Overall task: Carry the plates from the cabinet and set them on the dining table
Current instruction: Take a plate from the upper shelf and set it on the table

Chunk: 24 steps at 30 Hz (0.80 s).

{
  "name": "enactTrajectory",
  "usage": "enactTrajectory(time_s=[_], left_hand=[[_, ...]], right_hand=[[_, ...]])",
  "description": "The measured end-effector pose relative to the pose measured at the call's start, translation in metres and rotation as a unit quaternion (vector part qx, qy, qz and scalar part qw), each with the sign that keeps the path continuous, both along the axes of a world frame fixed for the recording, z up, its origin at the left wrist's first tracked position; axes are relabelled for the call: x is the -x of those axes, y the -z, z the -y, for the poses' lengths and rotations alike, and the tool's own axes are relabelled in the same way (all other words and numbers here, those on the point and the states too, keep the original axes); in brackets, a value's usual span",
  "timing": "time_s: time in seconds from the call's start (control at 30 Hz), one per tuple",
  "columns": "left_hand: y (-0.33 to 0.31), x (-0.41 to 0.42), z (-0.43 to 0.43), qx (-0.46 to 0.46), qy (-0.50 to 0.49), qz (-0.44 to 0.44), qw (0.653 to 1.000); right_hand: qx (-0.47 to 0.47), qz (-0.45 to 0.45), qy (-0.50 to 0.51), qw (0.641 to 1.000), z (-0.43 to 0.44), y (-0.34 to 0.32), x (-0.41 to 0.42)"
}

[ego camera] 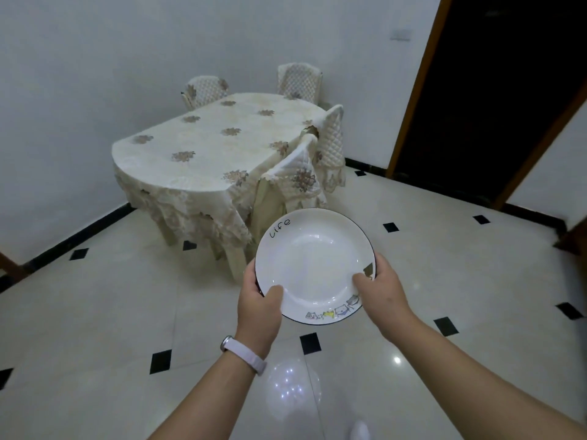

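Note:
I hold a white plate (313, 262) with a dark rim, the word "Life" and small cartoon cats printed on it, out in front of me above the floor. My left hand (260, 308) grips its left edge with the thumb on top. On the right edge my right hand (379, 289) grips the same way. The dining table (203, 147), oval and covered with a cream flowered cloth, stands ahead and to the left, some way beyond the plate. Nothing lies on its top.
Cloth-covered chairs stand around the table: two at the far side (206, 90) (298, 79) and two on the right side (292, 182) (332, 141). The floor (127, 312) is glossy cream tile with black diamonds. A dark doorway (482, 100) opens at the right.

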State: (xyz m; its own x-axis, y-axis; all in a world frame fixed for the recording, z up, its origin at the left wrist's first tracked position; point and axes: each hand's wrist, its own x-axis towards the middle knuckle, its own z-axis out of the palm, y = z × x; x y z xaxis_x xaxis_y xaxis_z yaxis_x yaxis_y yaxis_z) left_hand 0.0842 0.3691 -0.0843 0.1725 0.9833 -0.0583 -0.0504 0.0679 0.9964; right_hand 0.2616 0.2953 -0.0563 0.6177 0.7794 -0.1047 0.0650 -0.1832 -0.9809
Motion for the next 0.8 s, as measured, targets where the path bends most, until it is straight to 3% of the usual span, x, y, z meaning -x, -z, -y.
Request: enactTrajectory(time_s=[0.37, 0.8], left_hand=[[0.001, -0.099, -0.092, -0.006, 0.003, -0.028, 1.0], [-0.025, -0.246, -0.19, -0.022, -0.034, -0.067, 0.997]], right_hand=[[-0.002, -0.027, -0.004, 1.0, -0.094, 0.023, -0.098], [-0.026, -0.062, -0.026, 0.997, -0.203, 0.006, -0.248]])
